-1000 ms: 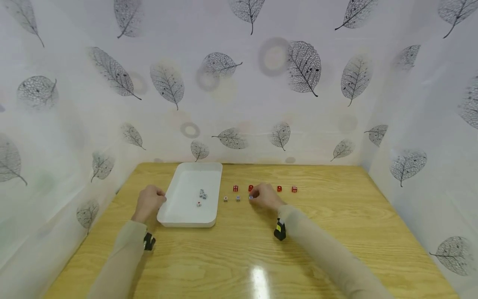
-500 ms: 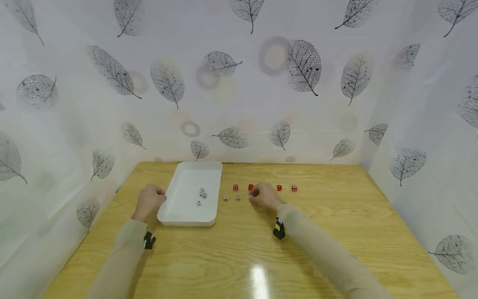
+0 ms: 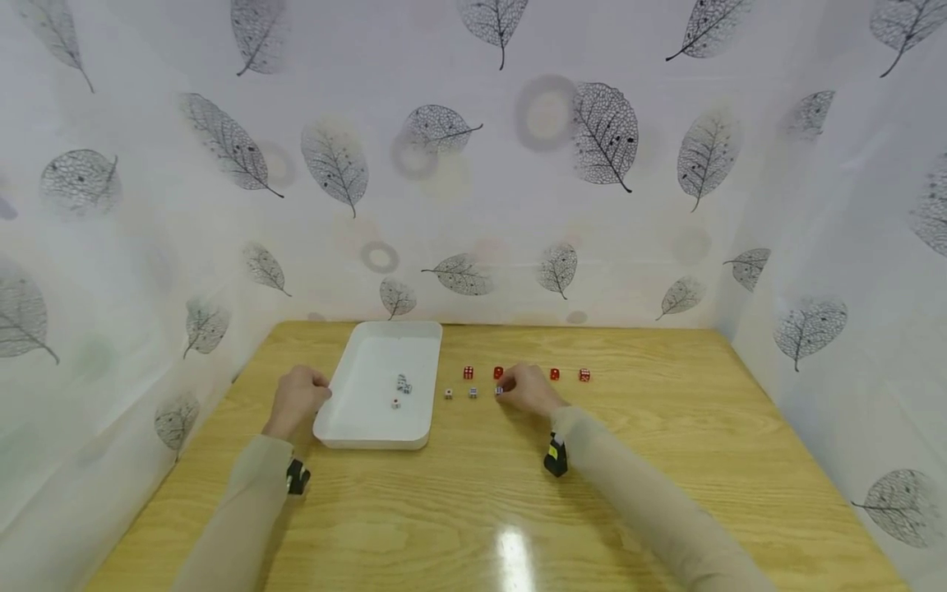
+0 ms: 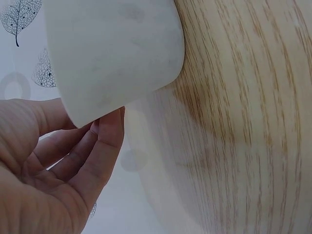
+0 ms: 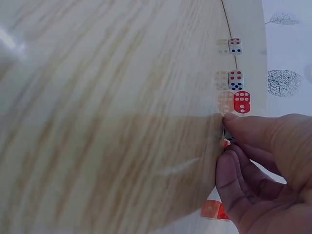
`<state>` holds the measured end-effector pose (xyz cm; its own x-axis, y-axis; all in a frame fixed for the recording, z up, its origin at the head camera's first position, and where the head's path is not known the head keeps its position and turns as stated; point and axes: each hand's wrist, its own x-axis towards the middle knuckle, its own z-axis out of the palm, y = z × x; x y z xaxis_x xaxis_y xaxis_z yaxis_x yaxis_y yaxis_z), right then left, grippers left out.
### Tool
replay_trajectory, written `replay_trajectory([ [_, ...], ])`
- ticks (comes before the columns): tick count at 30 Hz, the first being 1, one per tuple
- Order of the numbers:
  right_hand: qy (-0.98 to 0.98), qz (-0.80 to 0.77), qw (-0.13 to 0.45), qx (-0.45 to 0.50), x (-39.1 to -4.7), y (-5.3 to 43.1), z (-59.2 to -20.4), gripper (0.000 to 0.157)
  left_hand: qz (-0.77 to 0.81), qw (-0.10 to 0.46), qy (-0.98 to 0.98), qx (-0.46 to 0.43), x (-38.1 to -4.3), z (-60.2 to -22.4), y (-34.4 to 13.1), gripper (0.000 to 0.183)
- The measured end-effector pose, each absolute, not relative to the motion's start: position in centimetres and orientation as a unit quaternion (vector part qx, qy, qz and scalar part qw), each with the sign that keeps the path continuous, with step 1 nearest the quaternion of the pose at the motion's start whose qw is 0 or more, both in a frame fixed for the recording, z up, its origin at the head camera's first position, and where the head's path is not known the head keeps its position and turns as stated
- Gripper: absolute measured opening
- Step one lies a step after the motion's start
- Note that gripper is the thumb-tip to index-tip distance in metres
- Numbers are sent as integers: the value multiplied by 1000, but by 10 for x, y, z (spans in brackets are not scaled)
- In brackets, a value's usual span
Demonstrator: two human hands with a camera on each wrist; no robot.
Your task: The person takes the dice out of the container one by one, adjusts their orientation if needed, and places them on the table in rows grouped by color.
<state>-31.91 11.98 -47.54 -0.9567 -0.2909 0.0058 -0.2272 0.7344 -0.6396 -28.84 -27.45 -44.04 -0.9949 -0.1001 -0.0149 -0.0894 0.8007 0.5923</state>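
Note:
My right hand [image 3: 531, 389] pinches a small white die [image 3: 499, 390] at the table surface, at the right end of a short row. Thumb and fingers partly cover that die in the right wrist view. To its left stand two more white dice, one nearer [image 3: 473, 393] and one beside the tray [image 3: 448, 394]. My left hand [image 3: 296, 400] holds the left rim of a white tray [image 3: 377, 349]; in the left wrist view, its thumb and fingers [image 4: 109, 129] meet the tray's edge. Inside the tray lie a few white dice [image 3: 395, 404].
Behind the white row runs a row of red dice, including one at its left end [image 3: 468, 372], one by my right hand [image 3: 555, 374] and one at the far right [image 3: 584, 375]. A leaf-patterned curtain [image 3: 459, 205] encloses the wooden table [image 3: 444, 518] at the back and sides.

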Motion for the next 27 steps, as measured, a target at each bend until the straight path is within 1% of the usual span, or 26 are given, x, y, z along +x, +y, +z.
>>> replay_trajectory([
  [7, 924, -351, 54, -146, -317, 126, -474, 14, -312, 10, -949, 47, -289, -441, -275, 19],
  [11, 921, -358, 59, -146, -315, 129, -472, 17, -310, 12, -949, 46, -289, -441, -275, 19],
  [15, 919, -363, 52, -144, -314, 132, -470, 22, -308, 10, -950, 46, -288, -440, -275, 20],
  [18, 917, -369, 49, -143, -313, 135, -467, 21, -311, 5, -949, 50, -287, -439, -274, 20],
  [24, 913, -380, 51, -141, -310, 136, -462, 11, -312, 0, -949, 54, -287, -438, -273, 21],
  [27, 910, -382, 57, -147, -308, 133, -462, 13, -311, 0, -949, 51, -287, -438, -273, 21],
])
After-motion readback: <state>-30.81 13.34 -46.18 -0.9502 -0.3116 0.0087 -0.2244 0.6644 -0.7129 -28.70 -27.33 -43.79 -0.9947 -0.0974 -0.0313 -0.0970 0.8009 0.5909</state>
